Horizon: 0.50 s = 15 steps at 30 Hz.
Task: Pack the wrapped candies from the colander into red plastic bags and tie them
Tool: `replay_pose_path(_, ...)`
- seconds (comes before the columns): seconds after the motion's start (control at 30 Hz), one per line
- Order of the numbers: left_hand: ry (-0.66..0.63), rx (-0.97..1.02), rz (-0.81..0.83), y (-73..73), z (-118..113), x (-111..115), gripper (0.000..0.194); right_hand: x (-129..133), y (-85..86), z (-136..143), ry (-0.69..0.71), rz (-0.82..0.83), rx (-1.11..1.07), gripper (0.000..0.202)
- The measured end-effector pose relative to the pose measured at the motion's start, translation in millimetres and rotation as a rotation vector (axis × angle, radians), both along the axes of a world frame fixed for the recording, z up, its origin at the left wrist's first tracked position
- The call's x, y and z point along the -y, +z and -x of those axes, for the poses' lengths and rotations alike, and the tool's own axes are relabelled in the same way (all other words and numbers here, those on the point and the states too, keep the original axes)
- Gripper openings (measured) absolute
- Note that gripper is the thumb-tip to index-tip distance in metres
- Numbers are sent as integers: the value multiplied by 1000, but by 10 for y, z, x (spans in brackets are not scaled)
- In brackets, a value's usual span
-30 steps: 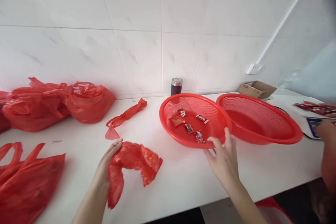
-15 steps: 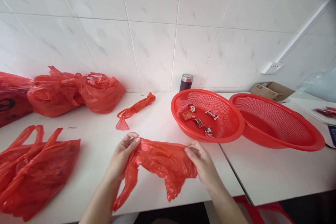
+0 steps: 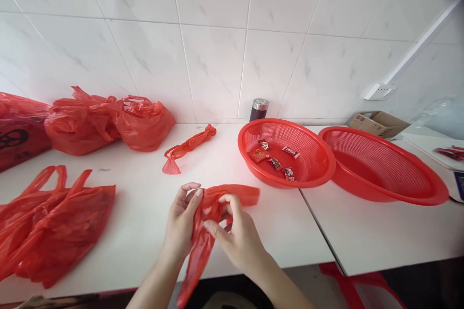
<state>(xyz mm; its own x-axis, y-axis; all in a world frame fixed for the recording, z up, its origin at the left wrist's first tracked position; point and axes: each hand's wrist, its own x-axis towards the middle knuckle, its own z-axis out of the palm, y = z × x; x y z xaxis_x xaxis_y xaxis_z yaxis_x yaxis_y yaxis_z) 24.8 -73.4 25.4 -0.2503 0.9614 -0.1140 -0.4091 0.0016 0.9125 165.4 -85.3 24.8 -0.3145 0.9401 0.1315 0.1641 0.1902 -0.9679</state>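
A thin red plastic bag point(image 3: 208, 212) is bunched up between my two hands over the front edge of the white table. My left hand point(image 3: 183, 219) pinches its upper left part between thumb and fingers. With thumb and fingers curled round the gathered middle, my right hand point(image 3: 237, 231) grips the same bag. One end sticks out to the right past my right hand, and a long strip hangs down over the table edge. Behind my hands lies a twisted, knotted red bag point(image 3: 190, 146).
A red colander point(image 3: 319, 174) with several small wrapped packets stands beside another red colander point(image 3: 391, 194). A dark flask point(image 3: 258, 110) and cardboard box point(image 3: 379, 124) are behind. Filled red bags point(image 3: 145, 128) line the wall; another red bag point(image 3: 68, 227) lies front left.
My right hand has moved left, close to my left hand. The bag, spread wide between them before, is now gathered and narrower. The view has shifted slightly.
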Motion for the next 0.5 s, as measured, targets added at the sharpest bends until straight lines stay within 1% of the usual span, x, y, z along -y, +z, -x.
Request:
replay_pose_path(0.07,-2,-70,-13,-27,23,-10,30,-89,-77,-70,-16,43,-77,23)
replay_pose_path(0.13,73,-180,-14,-71,192,-59,34,-180,-129,-268,-74,96,-139,16)
replay_pose_path(0.2,137,-299,12,-118,439,-123,38,-243,-146,-501,-166,140,-202,19)
replay_pose_path(0.27,118,-456,77,-139,663,-172,38,-269,-140,-671,-234,162,-250,23)
replay_pose_path(0.33,106,-704,130,-108,768,-177,35,-271,-129,-730,-274,146,-225,26)
replay_pose_path(0.37,141,-852,130,-74,758,-160,34,-267,-123,-720,-299,122,-187,27)
replay_pose_path(0.4,204,-989,98,-34,705,-130,31,-264,-118,-692,-325,91,-145,27)
replay_pose_path(0.43,273,-1098,27,3,612,-91,28,-260,-111,-652,-344,65,-115,26)
replay_pose_path(0.47,315,-1176,-77,26,487,-49,25,-258,-103,-605,-354,49,-99,26)
replay_pose_path(0.5,306,-1237,-192,27,341,-12,21,-255,-93,-557,-352,45,-97,25)
